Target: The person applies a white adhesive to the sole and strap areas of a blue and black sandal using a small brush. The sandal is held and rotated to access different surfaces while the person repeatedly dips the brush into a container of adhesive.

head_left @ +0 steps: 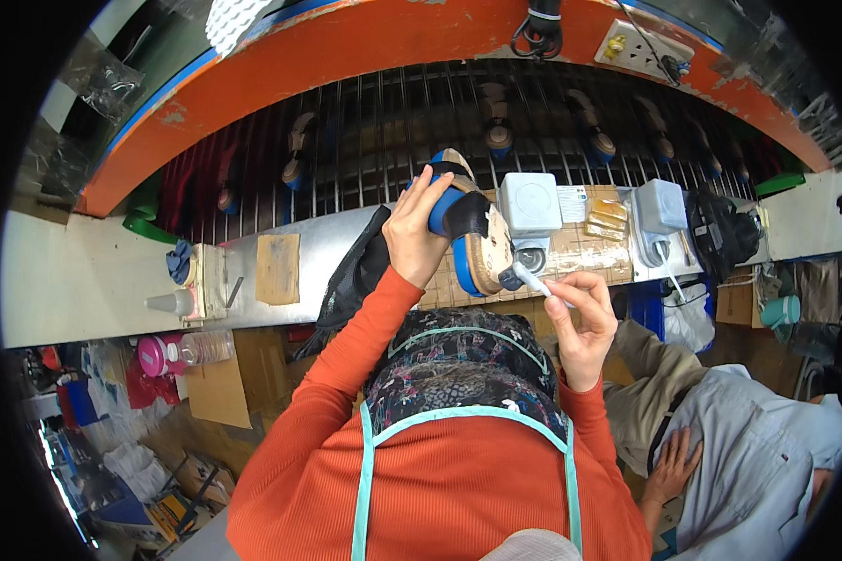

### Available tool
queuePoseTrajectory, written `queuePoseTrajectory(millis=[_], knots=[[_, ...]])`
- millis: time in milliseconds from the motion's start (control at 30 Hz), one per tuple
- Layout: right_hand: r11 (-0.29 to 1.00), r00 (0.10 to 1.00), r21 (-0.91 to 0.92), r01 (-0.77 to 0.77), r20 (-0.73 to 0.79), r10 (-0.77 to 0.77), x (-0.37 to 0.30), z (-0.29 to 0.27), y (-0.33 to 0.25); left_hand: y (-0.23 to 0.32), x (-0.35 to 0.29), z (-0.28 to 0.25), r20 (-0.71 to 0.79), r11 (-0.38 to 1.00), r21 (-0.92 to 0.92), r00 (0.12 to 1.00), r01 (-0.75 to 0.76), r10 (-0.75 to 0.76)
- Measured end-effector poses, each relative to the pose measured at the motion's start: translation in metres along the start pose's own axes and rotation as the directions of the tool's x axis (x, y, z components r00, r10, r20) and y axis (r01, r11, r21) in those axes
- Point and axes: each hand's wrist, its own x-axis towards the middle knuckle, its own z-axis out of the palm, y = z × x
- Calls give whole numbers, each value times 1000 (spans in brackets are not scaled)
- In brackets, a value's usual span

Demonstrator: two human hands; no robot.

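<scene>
My left hand (413, 229) is wrapped round a shoe on a blue last (488, 245) and holds it tilted above the bench, its pale underside turned toward the right. Between the thumb and fingers of my right hand (582, 323) is a brush with a light handle (531, 279). The brush's dark tip meets the toe end of the shoe's underside, near the edge. Just beyond it stands a square white container (531, 200) with a small round cup (531, 254) at its near side. Part of the shoe is hidden behind my left fingers.
Several lasted shoes (499, 138) lie on a rack of metal rods under an orange beam (346, 51). Cardboard (575, 254), amber packets (606, 220) and a second white container (661, 206) sit on the bench. A black mesh bag (355, 266) lies left. Another person (744, 439) is at right.
</scene>
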Motion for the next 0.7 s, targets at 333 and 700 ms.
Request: queuePoseTrajectory(millis=[333,700], knots=[[994,1000,-106,-1,12,3,0,5,4,-2,-5,-3,-4,979,188,996,-83,85],[970,994,-228,87,-48,-100,13,10,5,-2,-2,-4,0,961,247,992,-126,130]])
